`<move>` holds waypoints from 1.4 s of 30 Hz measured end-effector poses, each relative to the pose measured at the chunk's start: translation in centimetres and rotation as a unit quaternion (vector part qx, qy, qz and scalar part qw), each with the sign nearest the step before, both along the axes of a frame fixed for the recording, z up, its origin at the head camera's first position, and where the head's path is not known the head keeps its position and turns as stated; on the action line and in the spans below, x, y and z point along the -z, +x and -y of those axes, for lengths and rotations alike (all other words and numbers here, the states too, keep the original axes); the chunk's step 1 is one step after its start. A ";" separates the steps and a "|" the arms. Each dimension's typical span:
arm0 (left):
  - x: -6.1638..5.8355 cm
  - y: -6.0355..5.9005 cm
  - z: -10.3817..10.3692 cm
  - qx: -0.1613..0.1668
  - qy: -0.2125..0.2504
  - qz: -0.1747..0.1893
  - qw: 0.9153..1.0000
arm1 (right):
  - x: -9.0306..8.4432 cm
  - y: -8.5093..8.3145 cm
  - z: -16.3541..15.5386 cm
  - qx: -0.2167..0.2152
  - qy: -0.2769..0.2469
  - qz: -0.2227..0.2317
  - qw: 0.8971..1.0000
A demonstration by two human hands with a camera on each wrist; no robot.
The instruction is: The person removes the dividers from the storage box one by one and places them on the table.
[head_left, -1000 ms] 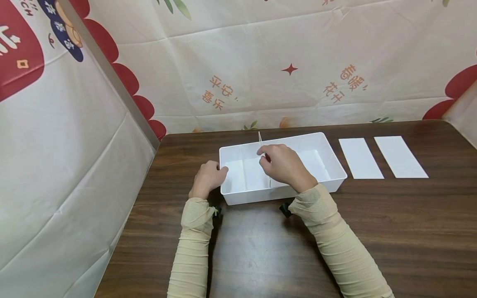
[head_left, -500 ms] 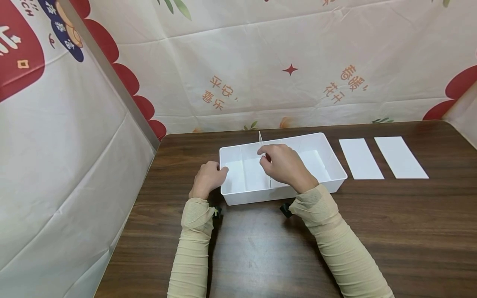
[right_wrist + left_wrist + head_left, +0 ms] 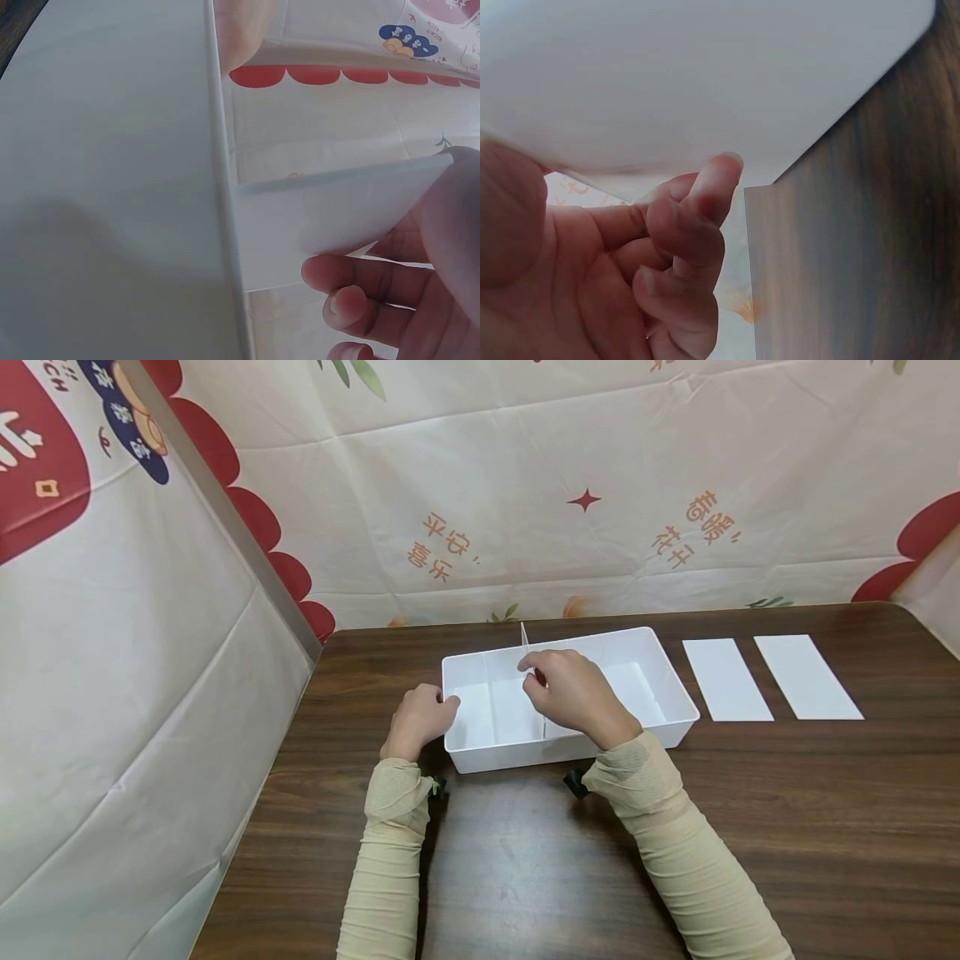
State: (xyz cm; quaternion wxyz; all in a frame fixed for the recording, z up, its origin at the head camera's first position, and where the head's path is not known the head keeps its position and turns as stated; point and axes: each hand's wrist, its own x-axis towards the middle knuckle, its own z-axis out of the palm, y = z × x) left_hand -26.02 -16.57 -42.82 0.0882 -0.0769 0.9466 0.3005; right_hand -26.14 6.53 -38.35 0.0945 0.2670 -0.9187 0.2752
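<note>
Left hand (image 3: 417, 722) in grip on white tray (image 3: 510, 756), left end; right hand (image 3: 570, 692) in pinch on divider (image 3: 300, 221), tightness kinda unclear

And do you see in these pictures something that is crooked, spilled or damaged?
Only one thing stands out: the white panel pinched by the right hand rises above the rim of the tray, while the divider to its left sits lower inside. It is probably just not fully seated. I see no spill or damage.
</note>
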 end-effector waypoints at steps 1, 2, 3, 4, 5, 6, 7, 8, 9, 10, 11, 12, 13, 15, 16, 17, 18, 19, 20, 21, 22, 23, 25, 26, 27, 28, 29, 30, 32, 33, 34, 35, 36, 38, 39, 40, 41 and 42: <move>0.0 0.0 0.0 0.000 0.000 0.000 1.000 | 0.0 0.0 0.0 0.000 0.000 -0.001 1.000; 0.0 0.0 0.0 -0.001 0.000 0.001 1.000 | -0.1 0.0 0.0 0.000 -0.001 -0.001 1.000; 0.0 0.0 0.0 -0.001 0.000 0.001 1.000 | -0.1 0.1 0.0 -0.001 -0.001 -0.002 1.000; 0.0 0.0 0.0 -0.001 0.001 0.002 1.000 | 0.0 0.0 0.0 -0.001 -0.001 -0.003 1.000; 0.0 0.0 0.0 -0.001 0.001 0.001 1.000 | 0.0 0.0 0.0 -0.001 -0.001 -0.004 1.000; 0.0 0.0 0.0 -0.002 0.001 0.001 1.000 | 0.0 0.0 0.0 -0.001 -0.001 -0.005 1.000; -0.1 0.0 0.0 -0.002 0.000 0.002 1.000 | 0.0 0.0 0.0 -0.001 -0.001 -0.006 1.000; -0.1 0.0 0.0 -0.001 0.000 0.003 1.000 | 0.0 0.0 0.0 -0.002 -0.002 -0.007 1.000; -0.1 0.0 0.0 -0.001 0.000 0.004 1.000 | 0.0 0.0 0.0 -0.002 -0.002 -0.008 1.000; -0.1 0.1 0.0 -0.001 0.000 0.004 1.000 | -0.1 0.0 0.0 -0.002 -0.002 -0.008 1.000; -0.2 0.1 0.0 -0.001 -0.001 0.005 1.000 | -0.1 0.0 -0.1 -0.002 -0.001 -0.008 1.000; -0.2 0.1 0.0 -0.001 -0.001 0.006 1.000 | -0.1 0.0 -0.1 -0.002 -0.001 -0.009 1.000; -0.2 0.0 0.0 -0.001 0.000 0.007 1.000 | -0.1 0.0 -0.1 -0.002 -0.001 -0.010 1.000; -0.2 0.1 -0.1 -0.001 0.000 0.007 1.000 | -0.2 0.0 -0.1 -0.002 -0.001 -0.010 1.000; -0.2 0.0 -0.1 -0.001 -0.001 0.007 1.000 | -0.2 0.0 -0.1 -0.003 -0.001 -0.010 1.000; -0.2 0.0 0.0 -0.002 -0.001 0.006 1.000 | -0.2 0.0 -0.1 -0.003 -0.002 -0.011 1.000; -0.2 0.0 0.0 -0.001 -0.001 0.006 1.000 | -0.2 0.0 -0.1 -0.003 -0.002 -0.011 1.000; -0.2 0.0 0.0 -0.001 -0.001 0.005 1.000 | -0.2 0.0 -0.1 -0.003 -0.002 -0.010 1.000; -0.2 0.0 0.0 -0.002 -0.001 0.005 1.000 | -0.2 0.0 -0.1 -0.004 -0.003 -0.010 1.000; -0.2 0.0 0.0 -0.002 -0.002 0.005 1.000 | -0.2 0.0 -0.1 -0.004 -0.003 -0.010 1.000; -0.2 0.0 0.0 -0.001 -0.002 0.004 1.000 | -0.2 0.0 -0.1 -0.005 -0.004 -0.009 1.000; -0.2 0.0 0.0 -0.001 -0.002 0.004 1.000 | -0.2 0.0 -0.1 -0.005 -0.004 -0.009 1.000; -0.1 0.0 0.0 -0.001 -0.003 0.004 1.000 | -0.2 0.0 -0.1 -0.005 -0.005 -0.008 1.000; -0.1 0.0 0.0 -0.001 -0.003 0.004 1.000 | -0.2 0.0 -0.1 -0.005 -0.005 -0.007 1.000; -0.1 0.0 0.0 -0.001 -0.004 0.003 1.000 | -0.2 0.0 -0.1 -0.004 -0.006 -0.007 1.000; -0.1 0.0 0.0 -0.001 -0.004 0.004 1.000 | -0.2 0.0 -0.1 -0.004 -0.006 -0.006 1.000; 0.0 0.0 0.0 -0.001 -0.004 0.004 1.000 | -0.2 0.0 -0.1 -0.003 -0.006 -0.006 1.000; 0.0 0.0 0.0 -0.001 -0.004 0.005 1.000 | -0.2 0.0 -0.1 -0.003 -0.007 -0.006 1.000; 0.0 0.0 -0.1 -0.002 -0.003 0.007 1.000 | -0.2 0.0 -0.1 -0.003 -0.008 -0.007 1.000; 0.0 0.0 -0.1 -0.003 -0.003 0.007 1.000 | -0.2 0.0 -0.1 -0.003 -0.009 -0.007 1.000; -0.1 0.0 -0.1 -0.003 -0.002 0.008 1.000 | -0.2 0.0 -0.1 -0.004 -0.010 -0.008 1.000; -0.1 0.0 -0.1 -0.004 -0.002 0.008 1.000 | -0.2 0.1 -0.1 -0.004 -0.010 -0.008 1.000; -0.1 0.0 -0.1 -0.004 -0.002 0.008 1.000 | -0.3 0.1 -0.1 -0.004 -0.011 -0.009 1.000; -0.2 0.0 -0.1 -0.005 -0.003 0.007 1.000 | -0.3 0.0 -0.1 -0.005 -0.012 -0.009 1.000; -0.2 0.1 -0.1 -0.005 -0.003 0.007 1.000 | -0.3 0.0 -0.1 -0.006 -0.013 -0.010 1.000; -0.2 0.1 -0.1 -0.005 -0.003 0.006 1.000 | -0.3 0.1 -0.1 -0.006 -0.013 -0.010 1.000; -0.2 0.1 -0.1 -0.004 -0.004 0.006 1.000 | -0.3 0.0 -0.1 -0.006 -0.014 -0.011 1.000; -0.2 0.1 -0.1 -0.004 -0.004 0.005 1.000 | -0.3 0.0 -0.1 -0.007 -0.014 -0.011 1.000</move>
